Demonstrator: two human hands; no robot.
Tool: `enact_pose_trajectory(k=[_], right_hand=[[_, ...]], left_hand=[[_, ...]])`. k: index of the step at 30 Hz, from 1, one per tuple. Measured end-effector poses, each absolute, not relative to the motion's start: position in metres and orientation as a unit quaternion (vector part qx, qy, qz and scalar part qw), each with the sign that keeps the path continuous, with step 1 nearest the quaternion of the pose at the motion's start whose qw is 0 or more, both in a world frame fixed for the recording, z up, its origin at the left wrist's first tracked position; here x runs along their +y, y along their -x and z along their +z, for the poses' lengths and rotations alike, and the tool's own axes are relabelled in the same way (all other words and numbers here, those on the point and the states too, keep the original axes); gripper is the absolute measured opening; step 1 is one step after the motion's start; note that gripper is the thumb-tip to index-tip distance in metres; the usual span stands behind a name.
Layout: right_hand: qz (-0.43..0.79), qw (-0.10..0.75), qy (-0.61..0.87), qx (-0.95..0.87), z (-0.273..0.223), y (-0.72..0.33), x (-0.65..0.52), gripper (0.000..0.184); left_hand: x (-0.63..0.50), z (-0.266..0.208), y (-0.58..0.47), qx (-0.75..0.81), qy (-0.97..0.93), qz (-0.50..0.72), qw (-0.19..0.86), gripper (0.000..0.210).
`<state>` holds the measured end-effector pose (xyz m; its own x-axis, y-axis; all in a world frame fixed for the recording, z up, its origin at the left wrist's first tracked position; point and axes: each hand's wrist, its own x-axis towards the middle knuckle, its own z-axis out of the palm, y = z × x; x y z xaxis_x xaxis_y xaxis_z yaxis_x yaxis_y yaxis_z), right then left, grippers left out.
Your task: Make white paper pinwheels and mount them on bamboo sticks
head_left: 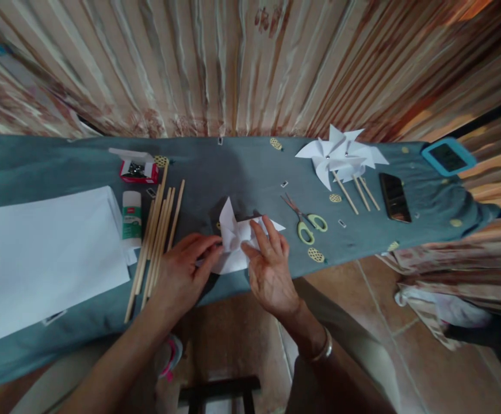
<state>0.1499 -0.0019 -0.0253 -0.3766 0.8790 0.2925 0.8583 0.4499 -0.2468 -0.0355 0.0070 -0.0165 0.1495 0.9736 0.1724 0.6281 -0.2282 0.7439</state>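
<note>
A white paper pinwheel (228, 230) with folded points lies on the cloth in front of me, one point standing up. My left hand (192, 264) pinches its left edge between thumb and fingers. Across its right side rests my right hand (271, 259), fingers stretched out over the paper and pressing on it. Just left of my left hand lie several thin wooden sticks (157, 236). Green-handled scissors (304, 221) lie with their blades apart, to the right of my right hand. The fingers hide part of the paper's middle.
White paper sheets (52, 247) lie at the left beside a glue stick (132, 218). Behind it, an open red box (138, 171) holds small dark metal pieces. Finished pinwheels (340, 152) on sticks, a phone (395, 197) and a blue-framed device (448, 156) lie on the right.
</note>
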Motion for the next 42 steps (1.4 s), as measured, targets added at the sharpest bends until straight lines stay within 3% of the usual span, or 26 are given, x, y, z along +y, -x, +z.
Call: enact_pose_trajectory(k=[5,11,18,26,42], right_hand=[[0.018,0.203,0.510,-0.836,-0.026,-0.152,-0.002,0.029],[0.013,0.203,0.506,-0.838,-0.029,-0.152,-0.002,0.029],[0.058,0.182,0.500,-0.845,-0.016,-0.152,-0.001,0.027],[0.087,0.181,0.477,-0.856,-0.009,-0.155,0.001,0.043],[0.025,0.227,0.454,-0.861,-0.025,-0.159,0.006,0.025]], left_hand=[[0.015,-0.028,0.041,0.584,-0.695,0.335,0.252,0.043],[0.019,-0.029,0.032,0.572,-0.701,0.332,0.267,0.051],[0.021,-0.030,0.033,0.586,-0.669,0.354,0.290,0.048],[0.020,-0.020,0.036,0.602,-0.627,0.355,0.343,0.050],[0.018,-0.021,0.041,0.590,-0.507,0.402,0.483,0.059]])
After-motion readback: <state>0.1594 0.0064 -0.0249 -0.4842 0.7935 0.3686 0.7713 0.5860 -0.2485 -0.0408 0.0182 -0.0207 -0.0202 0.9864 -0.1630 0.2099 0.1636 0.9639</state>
